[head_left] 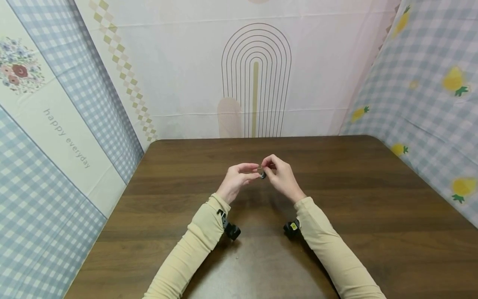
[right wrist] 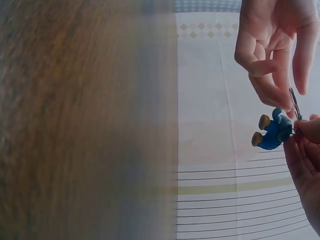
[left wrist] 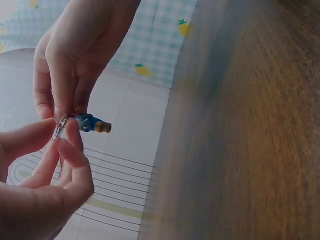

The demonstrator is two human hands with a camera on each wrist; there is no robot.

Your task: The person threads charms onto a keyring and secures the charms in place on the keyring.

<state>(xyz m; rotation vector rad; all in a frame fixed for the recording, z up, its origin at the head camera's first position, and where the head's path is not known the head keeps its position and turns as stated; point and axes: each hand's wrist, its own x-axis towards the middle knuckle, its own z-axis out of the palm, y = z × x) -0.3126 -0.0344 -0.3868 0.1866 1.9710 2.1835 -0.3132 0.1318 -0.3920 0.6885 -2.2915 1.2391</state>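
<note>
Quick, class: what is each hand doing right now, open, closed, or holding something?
Left hand: pinches the metal key ring.
Right hand: pinches the same ring beside the small blue figure charm that hangs from it.

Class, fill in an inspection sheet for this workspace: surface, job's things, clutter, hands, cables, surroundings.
Surface: dark wooden table, bare where visible.
Job's things: small blue charm on a metal ring, held above the table.
Clutter: nothing seen.
Hands: left hand pinches the ring; right hand pinches it at the charm.
Cables: nothing seen.
Surroundings: patterned cloth walls; black wrist cameras on beige sleeves.
</note>
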